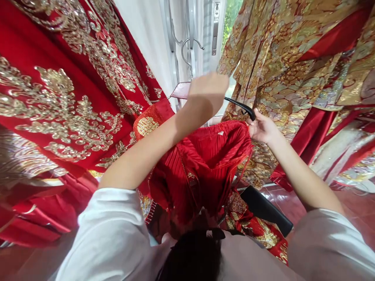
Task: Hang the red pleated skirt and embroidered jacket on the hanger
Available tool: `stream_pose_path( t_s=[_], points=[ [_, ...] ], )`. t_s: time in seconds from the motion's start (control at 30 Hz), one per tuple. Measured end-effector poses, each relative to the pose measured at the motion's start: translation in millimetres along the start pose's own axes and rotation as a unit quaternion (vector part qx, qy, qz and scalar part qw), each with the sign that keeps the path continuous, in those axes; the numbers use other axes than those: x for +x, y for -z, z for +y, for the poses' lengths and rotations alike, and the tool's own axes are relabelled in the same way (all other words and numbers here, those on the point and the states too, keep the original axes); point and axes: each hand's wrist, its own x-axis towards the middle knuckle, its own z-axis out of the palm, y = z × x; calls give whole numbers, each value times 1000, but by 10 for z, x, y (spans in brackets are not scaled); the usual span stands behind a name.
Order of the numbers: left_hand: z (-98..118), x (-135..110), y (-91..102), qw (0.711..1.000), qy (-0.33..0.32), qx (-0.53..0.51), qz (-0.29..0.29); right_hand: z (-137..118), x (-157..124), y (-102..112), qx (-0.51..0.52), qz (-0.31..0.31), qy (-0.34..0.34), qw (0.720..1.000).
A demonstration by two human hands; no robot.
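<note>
My left hand (207, 93) is raised and closed round the middle of a hanger (238, 104), just below its metal hook (191, 50); the fingers are turned away from me. The hanger's black arm juts out to the right. My right hand (262, 127) pinches the upper edge of a red pleated garment (202, 164) right beside the tip of that black arm. The garment hangs bunched between my two arms, with gold embroidery at its lower folds.
A red robe with heavy gold embroidery (67, 101) hangs on the left. A gold and red embroidered robe (295, 66) hangs on the right. A white wall and window frame (215, 27) lie behind. A black object (268, 210) rests low on the reddish floor.
</note>
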Motion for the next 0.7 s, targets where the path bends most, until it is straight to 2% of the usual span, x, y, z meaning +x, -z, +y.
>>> stream_pose_path(
  t_s=[0.07, 0.13, 0.2, 0.27, 0.4, 0.5, 0.6, 0.7],
  points=[
    [83, 272, -1, 997, -59, -10, 39, 14, -8, -1, 38, 11, -6, 999],
    [97, 497, -100, 994, -96, -21, 51, 19, -40, -8, 43, 5, -5, 999],
    [67, 647, -259, 996, -84, -31, 12, 25, -82, -17, 39, -5, -6, 999],
    [36, 725, -416, 998, -44, -36, -36, 36, -120, -33, 39, -5, -10, 999],
    [44, 748, -560, 998, -3, -33, -62, 59, -160, -105, 56, 22, -14, 998],
    [27, 701, -517, 999, -18, -29, -26, 54, -167, -143, 58, 47, -15, 997],
    [-89, 602, -449, 999, -34, -13, 16, 42, -163, -124, 37, 57, -12, 998],
    [-228, 479, -440, 1000, -15, -14, 9, 40, -147, -66, 1, 32, 2, 999]
  ],
)
